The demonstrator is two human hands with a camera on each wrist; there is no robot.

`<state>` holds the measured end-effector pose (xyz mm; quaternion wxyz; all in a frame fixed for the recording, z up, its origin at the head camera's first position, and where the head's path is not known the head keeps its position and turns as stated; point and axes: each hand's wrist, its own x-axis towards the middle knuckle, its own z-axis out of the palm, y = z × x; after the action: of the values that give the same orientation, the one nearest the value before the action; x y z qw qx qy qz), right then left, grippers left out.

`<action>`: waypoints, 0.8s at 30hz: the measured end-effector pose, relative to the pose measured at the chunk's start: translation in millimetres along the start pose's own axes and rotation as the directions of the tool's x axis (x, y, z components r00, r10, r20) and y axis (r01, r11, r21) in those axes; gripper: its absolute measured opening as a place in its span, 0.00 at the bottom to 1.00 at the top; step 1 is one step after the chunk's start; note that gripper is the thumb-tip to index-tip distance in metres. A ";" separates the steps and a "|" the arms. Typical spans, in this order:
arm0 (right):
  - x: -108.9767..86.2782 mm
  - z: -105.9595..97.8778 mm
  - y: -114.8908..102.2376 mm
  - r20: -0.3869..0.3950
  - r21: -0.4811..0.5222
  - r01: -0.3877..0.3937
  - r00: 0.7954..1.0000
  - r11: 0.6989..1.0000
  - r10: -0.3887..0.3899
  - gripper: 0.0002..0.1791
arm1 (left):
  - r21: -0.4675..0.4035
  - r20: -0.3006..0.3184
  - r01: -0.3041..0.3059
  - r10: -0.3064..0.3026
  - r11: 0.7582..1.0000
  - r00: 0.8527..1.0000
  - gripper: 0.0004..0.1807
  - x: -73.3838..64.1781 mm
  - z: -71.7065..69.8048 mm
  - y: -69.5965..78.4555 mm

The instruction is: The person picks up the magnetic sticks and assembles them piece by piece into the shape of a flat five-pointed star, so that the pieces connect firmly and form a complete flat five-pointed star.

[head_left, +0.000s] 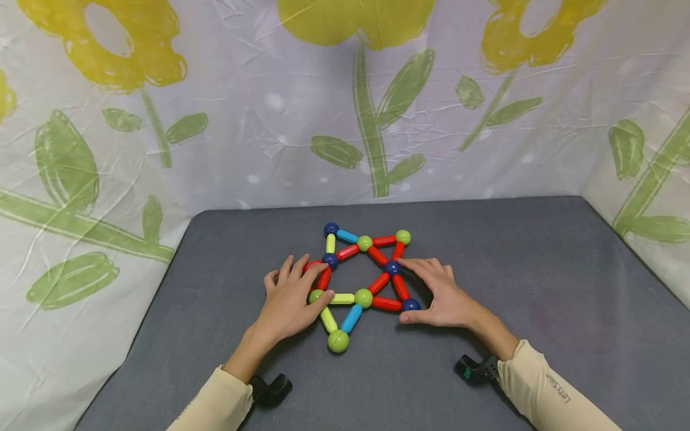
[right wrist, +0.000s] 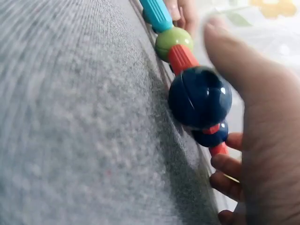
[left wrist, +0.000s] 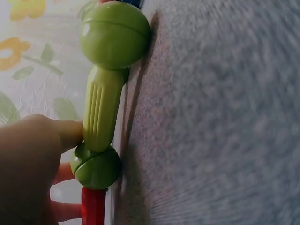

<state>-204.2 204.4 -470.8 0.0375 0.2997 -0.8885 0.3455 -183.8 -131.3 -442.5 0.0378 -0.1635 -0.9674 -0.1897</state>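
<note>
A flat magnetic-rod figure lies on the grey table, its red, blue and yellow-green rods joined by green and dark blue balls. My left hand (head_left: 288, 304) is spread over its left side. That thumb touches the green ball (left wrist: 96, 166) where a yellow-green rod (left wrist: 101, 110) meets it, and the fingers reach by a red rod (left wrist: 93, 206). On the right side, my right hand (head_left: 444, 296) has its fingertips at a dark blue ball (head_left: 393, 267). Its thumb stands apart from the nearer dark blue ball (right wrist: 200, 97), fingers loosely extended.
The dark grey table (head_left: 485, 239) meets a hanging cloth (head_left: 242, 149) with printed yellow flowers at the back and sides. A green ball (head_left: 338, 341) forms the figure's near corner, and another dark blue ball (head_left: 331, 229) its far left one. Both wrists wear black camera bands.
</note>
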 end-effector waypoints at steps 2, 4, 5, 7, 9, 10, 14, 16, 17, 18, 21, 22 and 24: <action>0.3 0.5 -1.3 0.006 0.001 -0.005 1.000 1.000 0.005 0.57 | 0.018 -0.010 0.019 -0.019 1.000 1.000 0.32 -0.3 -1.0 0.4; 0.6 1.8 -0.9 -0.038 0.023 -0.018 0.999 1.000 0.019 0.54 | 0.031 -0.026 0.019 -0.018 0.999 1.000 0.32 -1.1 -2.2 2.0; 0.8 2.4 -0.3 -0.076 0.038 -0.028 0.997 0.999 0.031 0.52 | 0.035 -0.030 0.018 -0.017 0.999 0.999 0.31 -1.5 -2.9 3.3; 1.4 3.5 1.5 -0.172 0.059 -0.050 0.983 0.997 0.060 0.45 | 0.039 -0.034 0.017 -0.015 0.999 0.999 0.30 -2.9 -4.6 6.2; 1.8 4.5 4.0 -0.278 0.063 -0.081 0.956 0.995 0.096 0.38 | 0.038 -0.028 0.004 -0.003 0.999 1.000 0.27 -4.4 -6.5 9.6; 1.7 4.4 5.4 -0.323 0.059 -0.103 0.939 0.993 0.116 0.36 | 0.036 -0.018 -0.011 0.011 0.999 1.000 0.26 -4.5 -7.2 11.5; 1.6 3.5 8.5 -0.406 0.053 -0.128 0.903 0.990 0.139 0.28 | -0.006 0.053 -0.113 0.113 0.994 0.992 0.17 -4.7 -9.5 16.0; 1.6 3.0 8.9 -0.386 0.039 -0.084 0.918 0.996 0.093 0.27 | -0.042 0.088 -0.175 0.179 0.984 0.980 0.13 -4.4 -10.3 16.0; 1.6 2.8 8.8 -0.366 0.030 -0.052 0.929 0.998 0.059 0.26 | -0.061 0.100 -0.200 0.206 0.978 0.974 0.10 -4.3 -10.5 15.5; 1.5 2.6 8.5 -0.343 0.021 -0.016 0.939 1.000 0.022 0.25 | -0.078 0.102 -0.223 0.230 0.972 0.968 0.08 -4.3 -10.7 15.0; 1.3 3.2 8.0 -0.269 -0.025 0.078 0.960 0.997 -0.081 0.24 | -0.099 0.046 -0.265 0.270 0.959 0.962 0.05 -3.4 -9.5 13.4; 1.4 3.0 7.2 -0.242 -0.042 0.097 0.965 0.994 -0.105 0.24 | -0.098 0.023 -0.266 0.269 0.959 0.963 0.07 -3.2 -8.9 13.0; 1.0 2.9 5.6 -0.186 -0.064 0.118 0.974 0.991 -0.128 0.24 | -0.093 -0.011 -0.254 0.254 0.963 0.967 0.12 -3.1 -7.0 12.0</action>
<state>-207.7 205.3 -476.0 0.1510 0.3188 -0.8694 0.3459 -176.9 -124.4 -432.2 0.0536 -0.2880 -0.9284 -0.2286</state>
